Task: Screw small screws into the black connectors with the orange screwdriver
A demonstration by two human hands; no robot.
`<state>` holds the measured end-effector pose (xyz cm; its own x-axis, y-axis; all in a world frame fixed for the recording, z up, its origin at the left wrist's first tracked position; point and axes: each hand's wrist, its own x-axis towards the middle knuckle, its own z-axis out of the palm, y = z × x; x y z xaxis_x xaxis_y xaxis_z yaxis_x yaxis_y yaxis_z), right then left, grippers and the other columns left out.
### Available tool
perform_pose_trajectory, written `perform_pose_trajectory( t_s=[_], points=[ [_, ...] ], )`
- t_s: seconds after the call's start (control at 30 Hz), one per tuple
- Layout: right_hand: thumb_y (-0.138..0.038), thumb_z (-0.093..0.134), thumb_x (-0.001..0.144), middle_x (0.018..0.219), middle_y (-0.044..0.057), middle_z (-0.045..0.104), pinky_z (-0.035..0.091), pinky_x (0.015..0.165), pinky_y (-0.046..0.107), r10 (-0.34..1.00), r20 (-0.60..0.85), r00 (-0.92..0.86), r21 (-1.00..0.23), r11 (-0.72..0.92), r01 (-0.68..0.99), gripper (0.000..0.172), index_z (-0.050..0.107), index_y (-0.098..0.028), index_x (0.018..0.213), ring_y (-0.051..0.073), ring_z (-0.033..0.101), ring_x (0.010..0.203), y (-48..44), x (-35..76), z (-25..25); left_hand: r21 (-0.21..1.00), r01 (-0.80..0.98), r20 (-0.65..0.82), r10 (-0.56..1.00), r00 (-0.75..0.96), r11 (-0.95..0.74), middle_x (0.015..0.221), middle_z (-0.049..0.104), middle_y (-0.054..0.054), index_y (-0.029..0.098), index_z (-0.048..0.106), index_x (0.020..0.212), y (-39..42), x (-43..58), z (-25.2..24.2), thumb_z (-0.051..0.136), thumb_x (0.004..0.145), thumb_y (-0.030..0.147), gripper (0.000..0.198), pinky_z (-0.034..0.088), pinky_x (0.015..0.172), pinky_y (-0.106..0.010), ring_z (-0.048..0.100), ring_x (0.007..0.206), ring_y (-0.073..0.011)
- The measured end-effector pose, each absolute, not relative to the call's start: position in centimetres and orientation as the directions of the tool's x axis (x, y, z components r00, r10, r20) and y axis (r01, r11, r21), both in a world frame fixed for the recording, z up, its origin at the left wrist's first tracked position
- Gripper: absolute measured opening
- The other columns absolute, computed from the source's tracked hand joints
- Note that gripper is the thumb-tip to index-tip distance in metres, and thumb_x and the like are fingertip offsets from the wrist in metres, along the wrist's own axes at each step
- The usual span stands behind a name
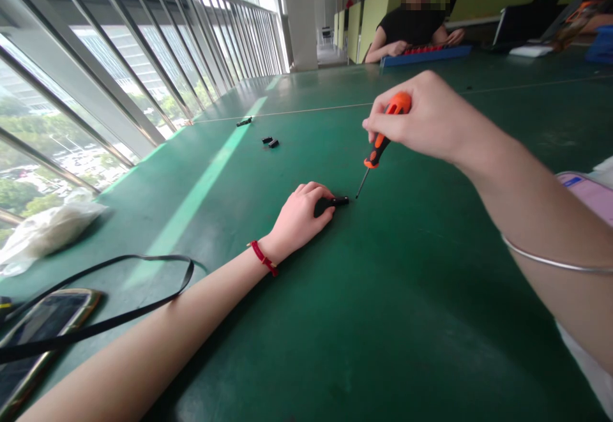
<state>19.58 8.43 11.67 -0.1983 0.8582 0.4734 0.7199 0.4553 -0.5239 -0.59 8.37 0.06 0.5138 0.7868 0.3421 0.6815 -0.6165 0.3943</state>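
Note:
Fingers of my left hand are closed around a small black part lying on the green tabletop. One slim end of that part sticks out to the right; my fingers hide some of the rest, and its kind is unclear. My right hand grips an orange and black screwdriver by its handle. The screwdriver slants down to the left, its thin tip just right of the black part and apart from it. Farther back lie small black pieces and a dark slim piece.
A phone and a black strap lie at the left front, with a plastic bag behind them. A pink phone is at the right. Across the table sits a person with hands at a blue tray. Metal railings line the left.

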Motion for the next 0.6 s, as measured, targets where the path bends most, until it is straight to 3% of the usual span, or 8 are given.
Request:
perform_pose_trajectory(
  t_s=[0.23, 0.4, 0.47, 0.6],
  points=[
    [-0.025, 0.061, 0.075, 0.053, 0.000, 0.049, 0.030, 0.052, 0.029, 0.875, 0.415, -0.249, -0.506, 0.450, 0.736, 0.015, 0.064, -0.016, 0.063, 0.010, 0.036, 0.052, 8.72, 18.98, 10.89, 0.381, 0.644, 0.357, 0.748, 0.559, -0.663, 0.101, 0.062, -0.004, 0.018, 0.063, 0.082, 7.81, -0.22, 0.72, 0.056, 0.079, 0.028, 0.011, 0.045, 0.089, -0.035, 0.054, 0.094, -0.0201],
    [-0.025, 0.060, 0.076, 0.053, 0.000, 0.046, 0.031, 0.053, 0.029, 0.847, 0.487, -0.213, -0.493, 0.468, 0.733, 0.018, 0.060, -0.017, 0.059, 0.010, 0.037, 0.053, 8.74, 19.07, 11.23, 0.391, 0.634, 0.417, 0.743, 0.524, -0.667, 0.093, 0.058, -0.004, 0.018, 0.061, 0.077, 7.59, -0.22, 0.89, 0.055, 0.077, 0.021, 0.006, 0.046, 0.086, -0.033, 0.054, 0.090, -0.0192],
    [-0.023, 0.059, 0.076, 0.054, 0.001, 0.050, 0.033, 0.055, 0.029, 0.834, 0.508, -0.215, -0.498, 0.488, 0.717, 0.020, 0.059, -0.017, 0.057, 0.011, 0.042, 0.055, 8.62, 19.16, 11.47, 0.425, 0.622, 0.424, 0.752, 0.504, -0.657, 0.099, 0.059, -0.005, 0.018, 0.058, 0.085, 7.66, -0.32, 0.78, 0.055, 0.076, 0.017, 0.009, 0.045, 0.089, -0.034, 0.054, 0.095, -0.0199],
    [-0.019, 0.059, 0.075, 0.056, 0.001, 0.055, 0.036, 0.056, 0.030, 0.839, 0.478, -0.261, -0.504, 0.505, 0.701, 0.018, 0.061, -0.018, 0.056, 0.013, 0.047, 0.056, 8.42, 19.06, 11.60, 0.529, 0.547, 0.341, 0.753, 0.563, -0.649, 0.123, 0.057, -0.006, 0.018, 0.049, 0.116, 8.03, -0.52, 0.49, 0.057, 0.078, 0.019, 0.039, 0.041, 0.100, -0.036, 0.051, 0.114, -0.0209]
  ],
)
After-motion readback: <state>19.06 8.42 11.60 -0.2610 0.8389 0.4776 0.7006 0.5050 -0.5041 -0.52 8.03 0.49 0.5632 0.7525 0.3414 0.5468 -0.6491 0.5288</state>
